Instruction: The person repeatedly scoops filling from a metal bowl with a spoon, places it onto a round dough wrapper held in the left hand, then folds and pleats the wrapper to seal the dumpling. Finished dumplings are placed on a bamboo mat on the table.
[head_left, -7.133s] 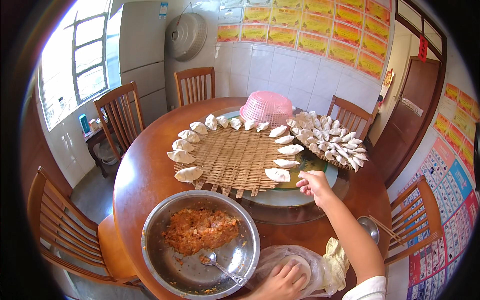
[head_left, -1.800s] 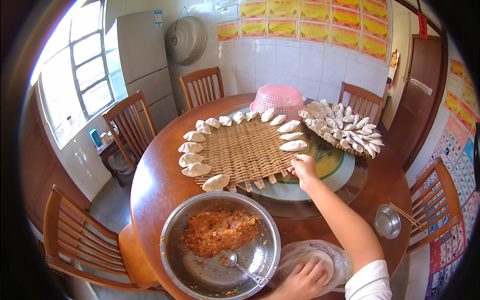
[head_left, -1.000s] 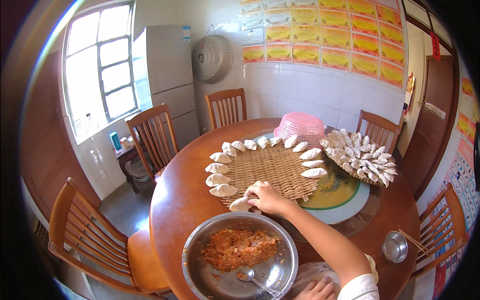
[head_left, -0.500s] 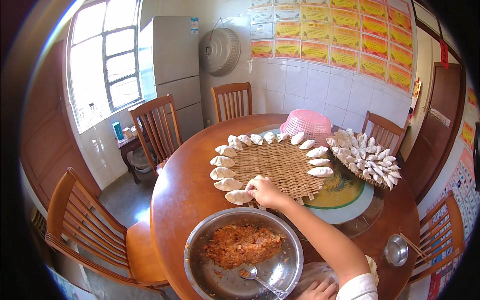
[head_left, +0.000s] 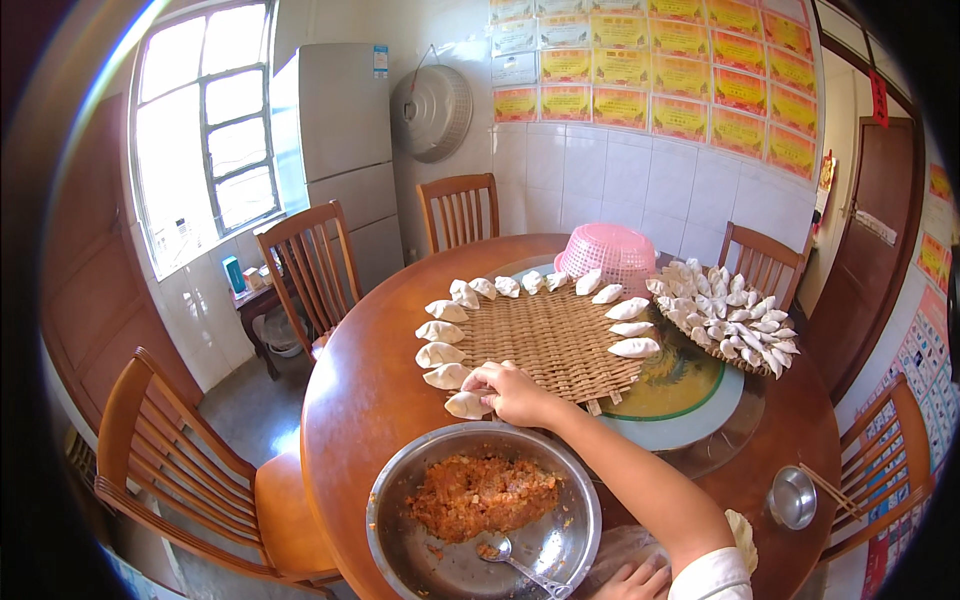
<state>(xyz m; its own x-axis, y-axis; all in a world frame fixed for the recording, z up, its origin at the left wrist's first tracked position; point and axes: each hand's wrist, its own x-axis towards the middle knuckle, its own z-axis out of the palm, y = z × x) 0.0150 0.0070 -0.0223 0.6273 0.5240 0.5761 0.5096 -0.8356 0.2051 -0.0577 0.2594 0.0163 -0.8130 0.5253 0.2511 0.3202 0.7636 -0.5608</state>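
My right hand (head_left: 512, 393) reaches across from the lower right, its fingers pinched on the end of a dumpling (head_left: 465, 405) at the near left rim of a round woven tray (head_left: 545, 335). Other plump white dumplings (head_left: 440, 331) lie in a curve along that tray's edge. Just below sits a steel bowl (head_left: 385, 545) of reddish-orange filling (head_left: 485, 497), with a metal spoon (head_left: 525, 568) resting inside. At the bottom edge, my left hand (head_left: 642, 582) shows only in part, fingers stretched flat beside crumpled clear plastic (head_left: 612, 555). Pale dough (head_left: 742, 540) shows partly behind my right sleeve.
A second woven tray heaped with dumplings (head_left: 725, 312) sits at the right, beside an upturned pink basket (head_left: 608, 250). A small metal cup (head_left: 793, 498) and chopsticks (head_left: 832, 488) are near the right edge. Wooden chairs (head_left: 180, 450) surround the round table (head_left: 345, 400).
The view has shifted slightly. My right hand still pinches the dumpling at the tray's near left rim; its fingers have bent a little more. My left hand stays low in the picture.
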